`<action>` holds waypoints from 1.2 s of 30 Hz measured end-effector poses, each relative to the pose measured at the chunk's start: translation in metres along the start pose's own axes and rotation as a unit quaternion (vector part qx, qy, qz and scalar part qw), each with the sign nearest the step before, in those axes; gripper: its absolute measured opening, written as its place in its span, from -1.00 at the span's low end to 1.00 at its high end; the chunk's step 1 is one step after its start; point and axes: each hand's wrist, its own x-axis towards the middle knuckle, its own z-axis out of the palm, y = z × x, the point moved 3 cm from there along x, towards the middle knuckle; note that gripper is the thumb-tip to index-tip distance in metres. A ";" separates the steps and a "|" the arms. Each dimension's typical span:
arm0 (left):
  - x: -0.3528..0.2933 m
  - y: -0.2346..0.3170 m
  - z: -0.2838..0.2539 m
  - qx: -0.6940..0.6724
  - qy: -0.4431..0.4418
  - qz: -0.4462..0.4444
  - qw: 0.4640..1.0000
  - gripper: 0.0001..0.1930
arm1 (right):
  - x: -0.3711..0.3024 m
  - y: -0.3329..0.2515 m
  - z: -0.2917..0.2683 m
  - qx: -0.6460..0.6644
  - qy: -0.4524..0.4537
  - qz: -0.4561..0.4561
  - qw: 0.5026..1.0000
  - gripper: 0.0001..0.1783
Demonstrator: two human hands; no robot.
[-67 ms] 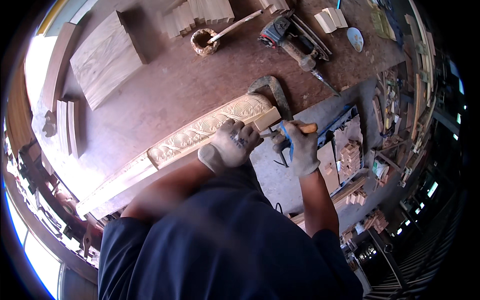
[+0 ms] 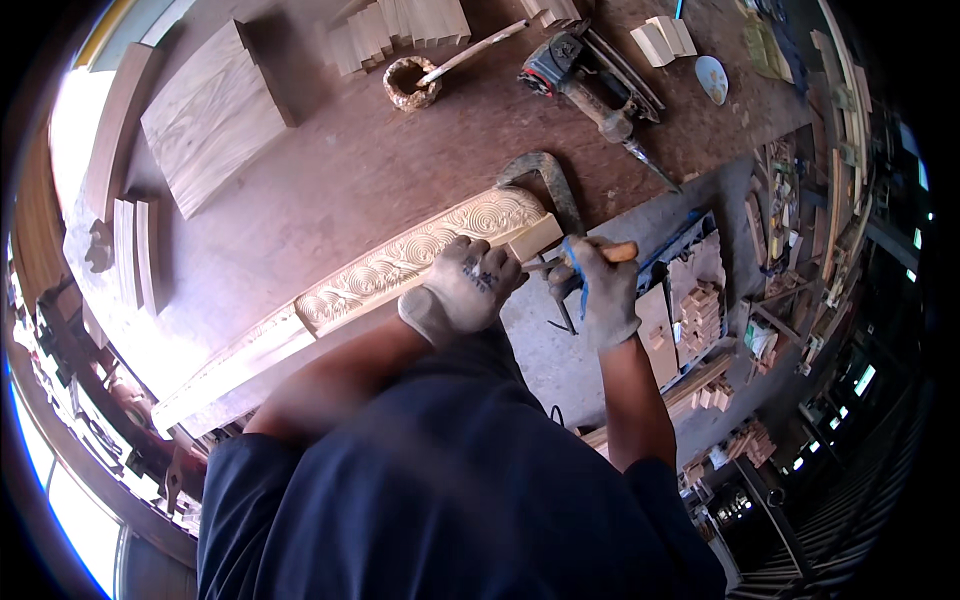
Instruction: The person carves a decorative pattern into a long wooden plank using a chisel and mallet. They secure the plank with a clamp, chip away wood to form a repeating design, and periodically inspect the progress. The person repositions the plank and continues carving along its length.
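Note:
A long pale wooden board point(image 2: 385, 258) with carved swirls lies along the near edge of the workbench. My left hand point(image 2: 465, 285), in a grey-white glove, is closed over the board's near edge, with its knuckles up. Just to the right, my right hand point(image 2: 607, 292), gloved with a blue patch, grips a chisel point(image 2: 622, 252) by its wooden handle. The chisel's metal blade points left toward my left fingertips; its tip is hidden there. A C-clamp point(image 2: 553, 185) sits at the board's right end, its screw part hanging below the bench edge.
On the brown workbench point(image 2: 330, 170) lie a power tool point(image 2: 590, 85) with a pointed bit, a crusted pot point(image 2: 410, 84) with a brush point(image 2: 475, 52), a wide plank point(image 2: 215, 120) and several wood blocks. Stacked wood pieces point(image 2: 700, 312) stand lower at right.

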 end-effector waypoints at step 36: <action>-0.044 -0.041 0.015 -0.093 0.003 -0.102 0.990 -0.79 | 0.081 0.003 -0.009 -0.140 0.024 -0.007 0.990 -0.77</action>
